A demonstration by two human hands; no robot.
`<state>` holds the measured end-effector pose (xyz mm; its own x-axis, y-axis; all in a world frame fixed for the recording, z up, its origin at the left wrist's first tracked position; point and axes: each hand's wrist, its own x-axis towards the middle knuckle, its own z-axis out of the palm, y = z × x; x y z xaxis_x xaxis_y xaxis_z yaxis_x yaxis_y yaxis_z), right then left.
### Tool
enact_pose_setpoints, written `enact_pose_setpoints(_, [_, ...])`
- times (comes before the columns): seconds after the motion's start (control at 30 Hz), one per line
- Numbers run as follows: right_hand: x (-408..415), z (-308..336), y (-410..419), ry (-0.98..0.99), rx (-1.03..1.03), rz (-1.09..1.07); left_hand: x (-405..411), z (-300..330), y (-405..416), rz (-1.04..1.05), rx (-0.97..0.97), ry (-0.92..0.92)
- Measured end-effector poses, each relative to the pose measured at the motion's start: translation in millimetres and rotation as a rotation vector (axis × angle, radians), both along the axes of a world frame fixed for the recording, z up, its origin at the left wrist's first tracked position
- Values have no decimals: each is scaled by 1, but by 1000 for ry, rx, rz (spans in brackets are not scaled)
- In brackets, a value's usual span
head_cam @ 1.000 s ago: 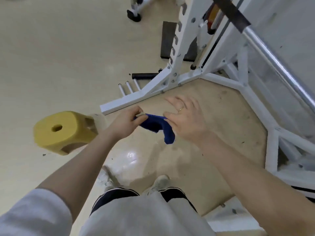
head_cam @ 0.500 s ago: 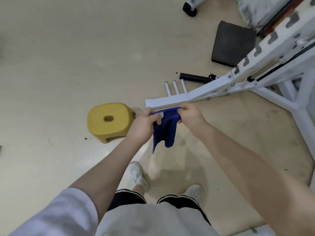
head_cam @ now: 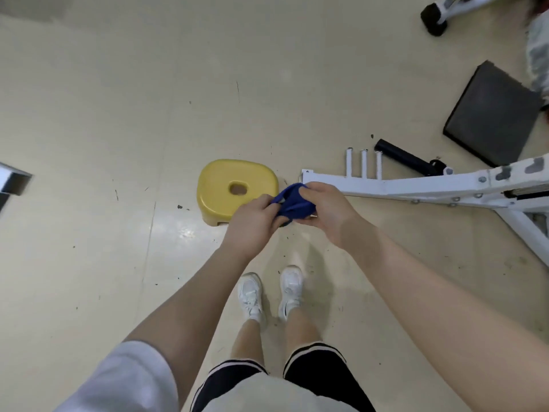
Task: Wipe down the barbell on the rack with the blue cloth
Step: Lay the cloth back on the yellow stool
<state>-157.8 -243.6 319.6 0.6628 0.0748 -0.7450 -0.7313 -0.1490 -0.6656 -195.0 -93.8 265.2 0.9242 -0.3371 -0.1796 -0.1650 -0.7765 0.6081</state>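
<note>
— From where I stand, the biggest thing near the person is the white rack frame (head_cam: pixel 416 185); only its foot on the floor (head_cam: pixel 104 114) can be seen. The barbell itself is not visible, so I cannot say where on the rack it sits.

— Then the risk starts there?

— I think so. The frame's leg lies just beside the person's right side. With the eyes down on the hands, a step toward the bar could catch a shoe on that leg or on the black roller (head_cam: pixel 407 157) behind it.

— And the yellow stool (head_cam: pixel 234 188)?

— It stands on the floor in front, a little to the left, near the feet. Also a trip hazard, in my judgement, if the person turns without looking.

— What about the cloth?

— The blue cloth (head_cam: pixel 292 203) is bunched in the air between both hands, in front of the body. The left hand (head_cam: pixel 252 224) pinches one side with curled fingers; the right hand (head_cam: pixel 325 211) has its fingers curled over the other side.

— So it is secure?

— For now. But it is crumpled, not folded flat. A loose end may hang and slip from the grip, or it may wipe the bar badly with only a small patch touching.
</note>
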Motion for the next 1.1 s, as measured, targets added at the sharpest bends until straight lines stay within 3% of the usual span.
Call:
enact_pose_setpoints(0.17, [18,-42,2,30,104,14,16,-41,32,24,93,-97])
enact_pose_setpoints(0.4, [26,-91,18,171,260,83,7,-75,23,221,-271,-6])
enact_pose_setpoints(0.67, [37,-103,10,180,425,140,15,-95,13,239,-138,42])
enact_pose_setpoints(0.83, [52,-110,11,108,311,-5,34,-104,29,281,64,-8])
enact_pose_setpoints(0.97, [74,-104,20,-103,72,-116,60,-98,51,252,79,-173])
enact_pose_setpoints(1.1, [92,-91,31,-218,88,-164,81,-83,66,268,87,-331])
